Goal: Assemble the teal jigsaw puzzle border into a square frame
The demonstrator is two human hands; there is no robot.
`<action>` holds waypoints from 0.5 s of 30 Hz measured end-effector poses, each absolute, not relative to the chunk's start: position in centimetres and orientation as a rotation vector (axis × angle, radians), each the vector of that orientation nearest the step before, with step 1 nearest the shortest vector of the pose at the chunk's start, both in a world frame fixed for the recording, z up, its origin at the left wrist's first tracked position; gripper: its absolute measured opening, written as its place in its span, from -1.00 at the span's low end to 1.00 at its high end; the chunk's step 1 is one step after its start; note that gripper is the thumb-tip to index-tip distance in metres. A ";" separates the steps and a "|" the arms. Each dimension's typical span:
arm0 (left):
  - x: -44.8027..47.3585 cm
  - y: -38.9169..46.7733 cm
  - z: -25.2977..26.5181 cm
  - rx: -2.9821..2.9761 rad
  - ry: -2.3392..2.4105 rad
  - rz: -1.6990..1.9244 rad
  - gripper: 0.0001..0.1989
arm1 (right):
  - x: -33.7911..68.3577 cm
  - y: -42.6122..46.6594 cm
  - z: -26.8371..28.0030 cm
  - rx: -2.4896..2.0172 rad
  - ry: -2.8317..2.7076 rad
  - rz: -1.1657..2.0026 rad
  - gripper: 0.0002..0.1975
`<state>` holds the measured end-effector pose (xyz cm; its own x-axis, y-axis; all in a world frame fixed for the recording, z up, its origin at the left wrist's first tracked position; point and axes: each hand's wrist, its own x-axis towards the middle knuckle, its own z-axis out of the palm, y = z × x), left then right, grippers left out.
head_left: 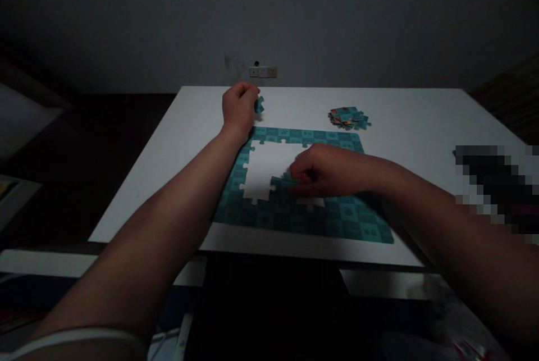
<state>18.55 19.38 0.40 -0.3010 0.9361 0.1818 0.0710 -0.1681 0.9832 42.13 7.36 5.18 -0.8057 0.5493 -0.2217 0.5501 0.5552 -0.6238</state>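
A teal checkered jigsaw puzzle (349, 212) lies on the white table, its border surrounding a white inner area. Over the middle of this area, my right hand (322, 170) is closed, its fingertips at a teal puzzle piece (281, 181) that adjoins the lower border. The fingers partly cover that piece. My left hand (239, 107) is closed beyond the puzzle's upper left corner, with another teal puzzle piece (260, 104) at its fingertips. Part of this second piece is hidden behind the fingers.
A heap of loose puzzle pieces (348, 118) sits toward the back right of the white table (155, 142). A dark, pixelated object (497, 181) is at the right edge. The wall behind has sockets (263, 72). The table's front edge runs below the puzzle.
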 end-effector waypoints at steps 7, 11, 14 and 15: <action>18.4 19.7 0.1 1.246 1.349 1.570 -0.63 | 43.7 8.4 5.4 1.040 2.619 -1.619 -0.67; 18.2 20.2 -0.3 1.278 1.361 1.604 -0.64 | 45.4 9.1 6.0 1.114 2.487 -1.663 -0.61; 18.1 20.5 -0.7 1.289 1.346 1.606 -0.65 | 45.8 9.3 6.0 1.196 2.496 -1.585 -0.57; 18.1 20.6 -0.8 1.291 1.344 1.603 -0.66 | 45.8 9.3 5.9 1.223 2.517 -1.541 -0.55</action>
